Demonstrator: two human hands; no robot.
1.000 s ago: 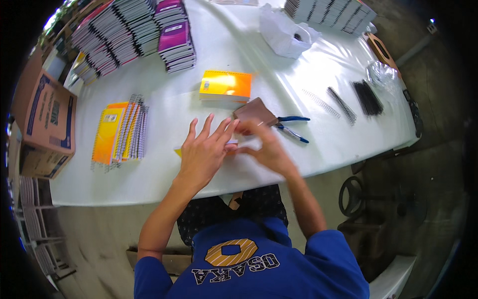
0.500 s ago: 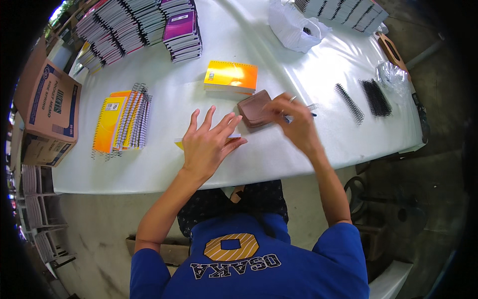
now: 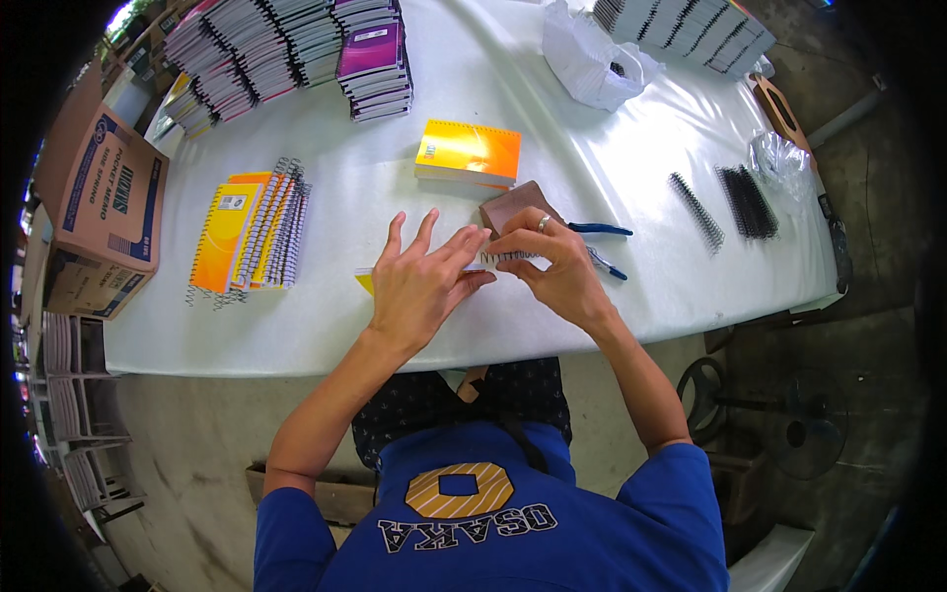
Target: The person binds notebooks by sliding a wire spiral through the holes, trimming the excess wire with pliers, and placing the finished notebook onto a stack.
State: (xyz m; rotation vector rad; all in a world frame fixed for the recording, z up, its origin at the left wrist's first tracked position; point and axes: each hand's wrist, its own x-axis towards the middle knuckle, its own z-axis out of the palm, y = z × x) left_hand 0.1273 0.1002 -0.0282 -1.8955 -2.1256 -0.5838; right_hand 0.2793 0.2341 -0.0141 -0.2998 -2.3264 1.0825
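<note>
My left hand (image 3: pixel 419 286) lies over a small yellow-covered notebook (image 3: pixel 364 280) near the table's front edge, fingers partly spread and thumb at its right end. Most of this notebook is hidden under the hand. My right hand (image 3: pixel 557 266) pinches a thin wire spiral coil (image 3: pixel 521 256) between thumb and fingers, its left end at the notebook's edge. Just beyond the right hand sits a flat brown block or pad (image 3: pixel 513 202), partly covered. A blue-handled tool, apparently pliers (image 3: pixel 600 229), rests right of it. Further off lies a yellow-orange notebook stack (image 3: pixel 468 153).
Yellow notebooks with coils (image 3: pixel 225 232) lie at left, beside a cardboard box (image 3: pixel 109 197). Tall notebook stacks (image 3: pixel 375 59) stand at the far left. On the right are black coils (image 3: pixel 747 201), a loose coil (image 3: pixel 696 211) and clear plastic (image 3: pixel 779 163). A white bag (image 3: pixel 592 69) stands farther back.
My right hand has moved left and nearer, from over the brown block to the notebook's edge, with a coil now visible in it. The blue handles are uncovered. My left hand stays put.
</note>
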